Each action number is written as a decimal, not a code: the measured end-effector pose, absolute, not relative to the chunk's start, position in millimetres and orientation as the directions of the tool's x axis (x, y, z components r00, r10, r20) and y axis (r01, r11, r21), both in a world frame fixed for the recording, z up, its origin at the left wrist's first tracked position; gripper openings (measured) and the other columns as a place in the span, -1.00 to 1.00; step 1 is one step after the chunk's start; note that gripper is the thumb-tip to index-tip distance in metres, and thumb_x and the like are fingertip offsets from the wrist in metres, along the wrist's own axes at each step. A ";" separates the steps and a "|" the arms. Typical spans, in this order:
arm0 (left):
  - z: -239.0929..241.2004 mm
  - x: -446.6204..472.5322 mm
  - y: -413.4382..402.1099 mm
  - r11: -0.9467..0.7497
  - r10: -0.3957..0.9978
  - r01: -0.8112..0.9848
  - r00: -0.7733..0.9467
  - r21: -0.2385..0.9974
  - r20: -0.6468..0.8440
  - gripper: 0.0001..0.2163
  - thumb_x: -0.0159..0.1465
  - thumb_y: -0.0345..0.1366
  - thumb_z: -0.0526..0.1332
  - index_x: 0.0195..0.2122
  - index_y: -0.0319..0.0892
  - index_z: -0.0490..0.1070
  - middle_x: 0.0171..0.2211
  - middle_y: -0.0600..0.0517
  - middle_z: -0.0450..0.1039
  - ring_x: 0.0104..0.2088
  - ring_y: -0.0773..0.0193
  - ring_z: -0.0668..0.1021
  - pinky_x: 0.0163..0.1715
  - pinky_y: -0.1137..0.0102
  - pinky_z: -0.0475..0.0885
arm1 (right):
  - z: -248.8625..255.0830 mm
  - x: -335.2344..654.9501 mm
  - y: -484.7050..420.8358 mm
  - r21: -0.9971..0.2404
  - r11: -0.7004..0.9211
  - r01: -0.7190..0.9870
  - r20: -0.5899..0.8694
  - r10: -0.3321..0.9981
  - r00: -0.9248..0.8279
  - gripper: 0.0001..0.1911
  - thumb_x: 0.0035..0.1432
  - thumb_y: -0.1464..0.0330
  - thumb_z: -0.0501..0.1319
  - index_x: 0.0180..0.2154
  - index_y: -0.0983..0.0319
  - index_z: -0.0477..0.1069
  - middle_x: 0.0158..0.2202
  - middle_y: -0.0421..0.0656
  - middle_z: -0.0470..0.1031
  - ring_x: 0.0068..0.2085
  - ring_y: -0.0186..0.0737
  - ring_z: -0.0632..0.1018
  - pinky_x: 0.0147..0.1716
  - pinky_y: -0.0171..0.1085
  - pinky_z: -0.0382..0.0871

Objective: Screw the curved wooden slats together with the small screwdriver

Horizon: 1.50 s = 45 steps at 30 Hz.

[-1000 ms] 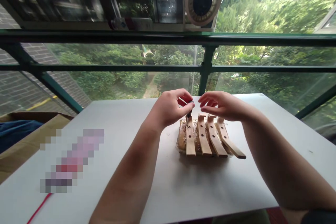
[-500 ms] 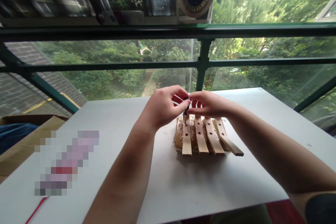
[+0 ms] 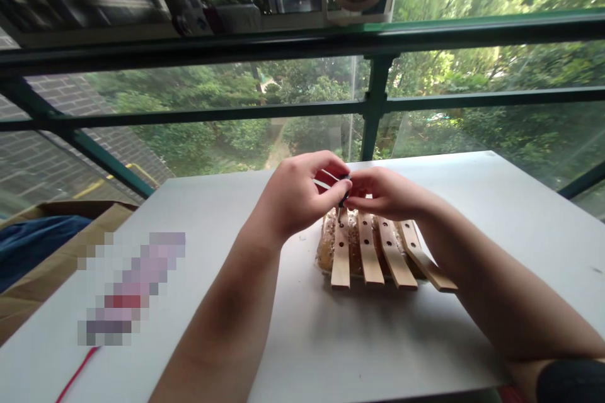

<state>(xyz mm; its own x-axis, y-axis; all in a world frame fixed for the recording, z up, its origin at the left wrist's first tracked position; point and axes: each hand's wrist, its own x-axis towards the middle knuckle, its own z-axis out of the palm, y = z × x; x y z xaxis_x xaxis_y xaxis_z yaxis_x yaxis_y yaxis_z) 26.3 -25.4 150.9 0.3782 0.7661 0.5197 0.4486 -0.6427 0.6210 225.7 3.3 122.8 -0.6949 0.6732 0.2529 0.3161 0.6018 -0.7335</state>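
Observation:
My left hand [image 3: 305,192] pinches the dark handle of a small screwdriver [image 3: 341,208] between thumb and fingers. From the other side, the fingertips of my right hand [image 3: 387,192] close on the same handle. The screwdriver stands nearly upright, its metal tip at the upper dark hole of the leftmost wooden slat [image 3: 341,267]. Several such pale slats, each with dark holes, lie side by side across a lumpy, shiny golden-brown block [image 3: 325,250], whose kind I cannot make out. The rightmost slat [image 3: 432,271] slants outward, partly behind my right forearm. My hands hide the slats' far ends.
The block rests on a white table [image 3: 293,340]. At left on it lies a blurred-out pinkish item [image 3: 137,286] with a red cord [image 3: 78,374]. A cardboard box [image 3: 101,227] holding blue cloth stands beyond the left edge. Green railing [image 3: 375,94] and glass run behind.
The view has shifted slightly, so the table and block sit a little further right. Both hands keep their hold on the screwdriver, and its tip stays at the leftmost slat's upper hole.

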 end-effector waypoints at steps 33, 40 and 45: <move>108.7 13.7 1.5 -0.436 0.815 0.780 0.554 0.449 -0.171 -0.79 0.15 -0.17 0.15 -0.52 -0.16 0.44 -0.60 0.11 0.32 -0.58 0.38 0.27 -0.57 0.44 0.12 | 116.8 225.4 2.5 -0.626 0.699 0.346 0.341 0.645 -0.684 -0.88 0.09 0.52 0.16 -0.29 0.26 0.40 -0.43 -0.25 0.47 -0.41 -0.36 0.46 -0.41 -0.39 0.30; 138.6 -5.5 -11.2 -0.338 0.907 0.850 0.409 0.404 -0.101 -0.76 0.19 -0.09 0.17 -0.39 -0.10 0.54 -0.50 0.06 0.52 -0.56 0.31 0.45 -0.60 0.44 0.22 | 116.3 223.9 0.9 -0.661 0.672 0.335 0.330 0.660 -0.675 -0.84 0.12 0.49 0.15 -0.22 0.25 0.39 -0.36 -0.20 0.50 -0.37 -0.34 0.48 -0.41 -0.39 0.34; 165.8 3.2 -34.6 -0.448 0.871 0.749 0.242 0.489 0.427 -0.77 0.24 -0.10 0.20 -0.24 -0.10 0.53 -0.35 0.04 0.58 -0.42 0.28 0.55 -0.47 0.45 0.39 | 115.9 223.3 1.2 -0.664 0.672 0.329 0.342 0.664 -0.665 -0.88 0.13 0.48 0.16 -0.25 0.24 0.38 -0.37 -0.20 0.49 -0.37 -0.33 0.48 -0.38 -0.38 0.34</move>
